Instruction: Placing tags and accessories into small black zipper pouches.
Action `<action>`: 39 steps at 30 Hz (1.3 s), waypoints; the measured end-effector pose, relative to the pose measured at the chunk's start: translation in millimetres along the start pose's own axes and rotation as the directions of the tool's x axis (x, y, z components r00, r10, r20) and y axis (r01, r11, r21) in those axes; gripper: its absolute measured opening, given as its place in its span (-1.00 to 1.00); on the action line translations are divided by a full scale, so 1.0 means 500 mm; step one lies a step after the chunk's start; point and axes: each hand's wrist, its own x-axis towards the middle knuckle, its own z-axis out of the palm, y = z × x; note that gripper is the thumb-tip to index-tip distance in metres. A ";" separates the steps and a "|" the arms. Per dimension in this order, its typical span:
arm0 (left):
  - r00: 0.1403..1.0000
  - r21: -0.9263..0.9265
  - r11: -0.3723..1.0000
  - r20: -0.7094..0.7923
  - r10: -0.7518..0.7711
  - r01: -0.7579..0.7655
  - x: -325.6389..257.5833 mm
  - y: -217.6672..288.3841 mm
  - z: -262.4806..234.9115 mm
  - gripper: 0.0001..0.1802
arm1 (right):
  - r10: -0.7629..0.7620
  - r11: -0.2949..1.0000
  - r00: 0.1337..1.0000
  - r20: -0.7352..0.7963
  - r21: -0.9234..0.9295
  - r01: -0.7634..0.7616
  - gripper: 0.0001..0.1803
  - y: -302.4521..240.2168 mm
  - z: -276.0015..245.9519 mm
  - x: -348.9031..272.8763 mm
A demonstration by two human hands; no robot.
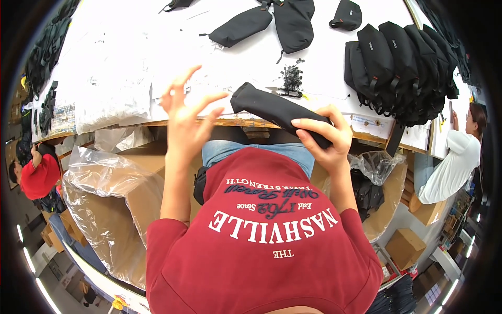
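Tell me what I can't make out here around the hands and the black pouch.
- Black pouch: near end hidden inside the right hand, head view.
- Small black parts on the table: too small to identify.
- Left hand: open, holding nothing; fingers motion-blurred.
- Box contents: hidden by plastic liner.

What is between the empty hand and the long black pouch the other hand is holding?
Nothing visible. The left hand is raised with fingers spread, just left of the black pouch gripped by the right hand; only open air lies between them.
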 end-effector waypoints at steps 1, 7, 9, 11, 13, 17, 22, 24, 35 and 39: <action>0.995 0.121 0.991 -0.084 -0.049 0.059 -0.001 -0.011 -0.004 -0.71 | -0.022 1.000 0.999 -0.025 0.005 0.023 -0.67 -0.001 0.001 0.000; 0.982 -0.570 0.806 0.005 -0.191 0.160 0.027 0.033 0.004 -0.62 | -0.140 0.988 0.990 0.006 -0.065 0.140 -0.65 -0.007 0.001 0.000; 0.981 -0.685 0.706 0.180 -0.073 0.179 0.035 0.039 0.010 -0.59 | -0.177 0.981 0.984 0.030 -0.071 0.179 -0.64 -0.013 -0.001 0.002; 0.966 -0.726 0.660 0.260 0.001 0.195 0.036 0.025 0.005 -0.66 | -0.209 0.975 0.977 0.042 -0.072 0.212 -0.64 -0.019 -0.005 0.001; 0.911 -0.829 0.492 0.383 0.150 0.267 0.034 0.002 0.005 -0.69 | -0.203 0.978 0.979 0.022 -0.047 0.204 -0.64 -0.013 -0.004 -0.002; 0.896 -0.847 0.388 0.432 0.104 0.363 0.031 0.004 -0.002 -0.70 | -0.182 0.981 0.983 -0.022 -0.071 0.180 -0.65 -0.013 -0.004 -0.002; 0.873 -0.768 0.530 0.478 0.101 0.359 0.032 0.027 -0.007 -0.68 | -0.199 0.979 0.979 0.029 -0.038 0.200 -0.63 -0.019 -0.007 -0.001; 0.871 -0.782 0.513 0.475 0.125 0.353 0.030 0.016 -0.002 -0.66 | -0.201 0.979 0.979 0.034 -0.033 0.202 -0.62 -0.017 -0.008 0.001; 0.998 -0.792 0.608 0.068 -0.013 0.062 0.001 0.057 0.019 -0.62 | 0.033 0.999 0.999 0.016 0.034 -0.034 -0.65 -0.012 -0.009 0.009; 0.998 -0.730 0.683 -0.056 -0.017 -0.029 -0.010 0.078 0.034 -0.60 | 0.010 0.997 0.997 0.077 -0.077 -0.004 -0.56 -0.052 0.010 0.038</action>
